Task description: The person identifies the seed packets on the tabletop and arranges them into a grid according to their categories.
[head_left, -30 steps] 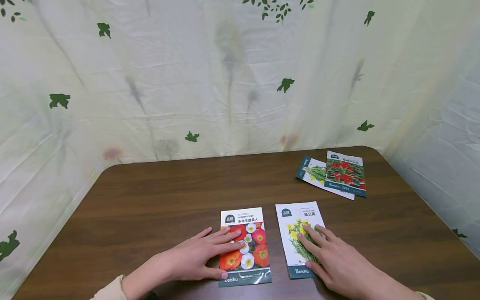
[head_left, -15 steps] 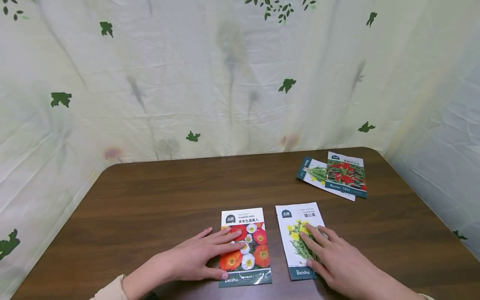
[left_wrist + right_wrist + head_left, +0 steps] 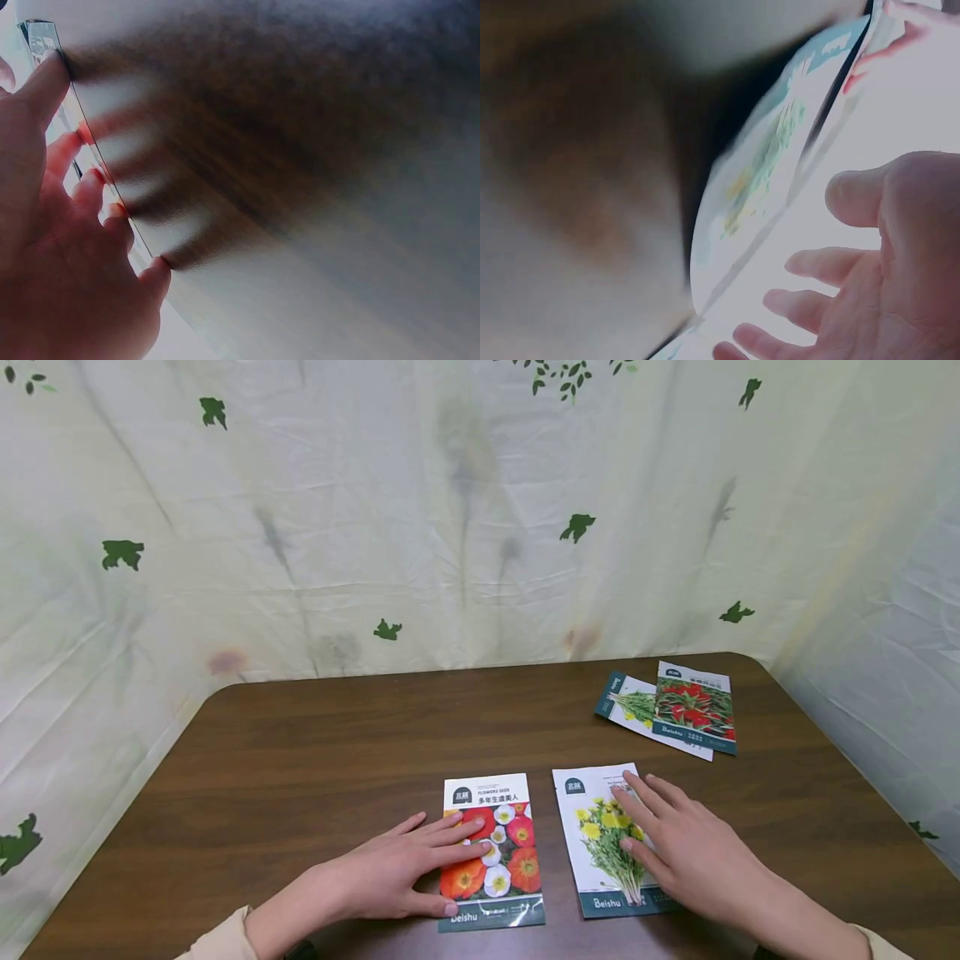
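My left hand (image 3: 397,872) lies with spread fingers over the left side of a seed packet printed with red, orange and white poppies (image 3: 523,870). In the left wrist view its fingertips (image 3: 120,217) meet the packet and table surface. To the right is a white seed packet with yellow dandelions (image 3: 611,860). Over its right side hangs my right hand (image 3: 693,843), fingers loosely extended and covering part of the printed title. The right wrist view shows this hand's fingers (image 3: 802,307) apart from the dandelion packet (image 3: 769,161), whose surface looks bowed.
At the back right of the brown wooden table (image 3: 322,752), a packet with red flowers (image 3: 693,706) overlaps another white packet with yellow flowers (image 3: 633,703). Behind the table hangs a pale cloth curtain (image 3: 315,485) with green leaf prints.
My right hand has moved up and slightly right off the lower part of the dandelion packet, uncovering its stems and bottom band. The left hand and poppy packet stay in place.
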A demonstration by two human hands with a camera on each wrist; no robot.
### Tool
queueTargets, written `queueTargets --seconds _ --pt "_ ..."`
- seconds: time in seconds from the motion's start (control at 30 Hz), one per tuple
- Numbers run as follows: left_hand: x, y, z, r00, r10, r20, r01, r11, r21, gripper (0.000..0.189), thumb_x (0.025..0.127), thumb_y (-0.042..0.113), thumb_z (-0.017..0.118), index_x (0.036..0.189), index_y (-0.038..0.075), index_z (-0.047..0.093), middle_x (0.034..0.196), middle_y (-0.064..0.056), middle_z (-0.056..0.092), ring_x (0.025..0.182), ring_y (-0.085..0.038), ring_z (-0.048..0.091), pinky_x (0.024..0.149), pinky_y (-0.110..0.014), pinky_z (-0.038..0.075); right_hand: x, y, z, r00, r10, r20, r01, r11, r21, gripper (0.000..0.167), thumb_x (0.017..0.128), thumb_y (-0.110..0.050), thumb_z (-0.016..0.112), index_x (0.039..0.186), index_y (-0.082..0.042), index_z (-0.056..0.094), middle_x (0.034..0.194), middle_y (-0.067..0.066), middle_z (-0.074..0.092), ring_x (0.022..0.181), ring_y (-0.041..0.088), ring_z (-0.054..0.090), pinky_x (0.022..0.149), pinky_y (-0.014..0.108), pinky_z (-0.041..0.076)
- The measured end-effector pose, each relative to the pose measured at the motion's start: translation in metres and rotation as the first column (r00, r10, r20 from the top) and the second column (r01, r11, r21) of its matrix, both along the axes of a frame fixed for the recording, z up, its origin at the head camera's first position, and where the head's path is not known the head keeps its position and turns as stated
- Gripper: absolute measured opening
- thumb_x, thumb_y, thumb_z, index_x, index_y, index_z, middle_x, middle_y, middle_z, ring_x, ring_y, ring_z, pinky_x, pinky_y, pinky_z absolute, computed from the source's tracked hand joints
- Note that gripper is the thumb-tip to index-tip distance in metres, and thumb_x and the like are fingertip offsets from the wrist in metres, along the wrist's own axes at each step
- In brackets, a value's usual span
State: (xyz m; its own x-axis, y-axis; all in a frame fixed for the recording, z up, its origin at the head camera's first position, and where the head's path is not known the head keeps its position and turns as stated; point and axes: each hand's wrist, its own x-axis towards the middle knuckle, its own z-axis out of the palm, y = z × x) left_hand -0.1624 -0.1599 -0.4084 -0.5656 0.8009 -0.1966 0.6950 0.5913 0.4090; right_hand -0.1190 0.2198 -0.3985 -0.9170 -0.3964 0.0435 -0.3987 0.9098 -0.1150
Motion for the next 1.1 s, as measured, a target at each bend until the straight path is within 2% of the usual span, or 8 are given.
queueTargets --seconds 0.2,0.47,0.77,1.1 --pt "0.000 0.000 0.001 1.000 0.001 -0.004 -0.001 1.000 0.001 0.066 0.091 0.065 0.054 0.150 0.043 0.036 0.158 0.012 0.028 0.147 -0.020 0.022 0.112 -0.061 0.020 -0.012 0.000 0.007 0.998 0.006 -0.056 -0.006 1.000 0.005 0.066 0.093 -0.044 0.064 0.149 -0.014 0.045 0.156 0.011 0.035 0.139 0.041 0.033 0.100 0.063 0.039" --pt "0.000 0.000 0.001 1.000 0.005 0.009 -0.005 1.000 0.000 0.066 0.090 0.065 0.054 0.150 0.043 0.036 0.159 0.013 0.027 0.147 -0.020 0.020 0.113 -0.060 0.019 -0.038 0.008 0.011 0.995 -0.007 -0.100 0.004 1.000 -0.022 0.066 0.094 -0.037 0.066 0.149 -0.008 0.043 0.155 0.016 0.034 0.139 0.044 0.032 0.102 0.064 0.036" --pt "0.001 0.000 -0.001 1.000 -0.009 -0.012 0.009 1.000 0.003 0.066 0.091 0.063 0.055 0.151 0.042 0.036 0.159 0.011 0.026 0.147 -0.021 0.021 0.112 -0.061 0.020 -0.072 0.011 0.011 0.998 -0.061 -0.028 0.060 0.997 -0.050 0.064 0.096 -0.035 0.062 0.150 -0.006 0.041 0.155 0.020 0.032 0.139 0.047 0.029 0.102 0.066 0.034" --pt "0.001 0.000 -0.001 1.000 -0.012 -0.021 0.012 1.000 0.007 0.066 0.091 0.063 0.054 0.151 0.042 0.036 0.159 0.012 0.026 0.147 -0.021 0.021 0.112 -0.061 0.020 -0.100 0.025 0.006 0.997 -0.073 -0.033 0.071 0.996 -0.059 0.064 0.098 -0.032 0.060 0.149 -0.001 0.039 0.153 0.025 0.033 0.137 0.048 0.031 0.104 0.065 0.033"
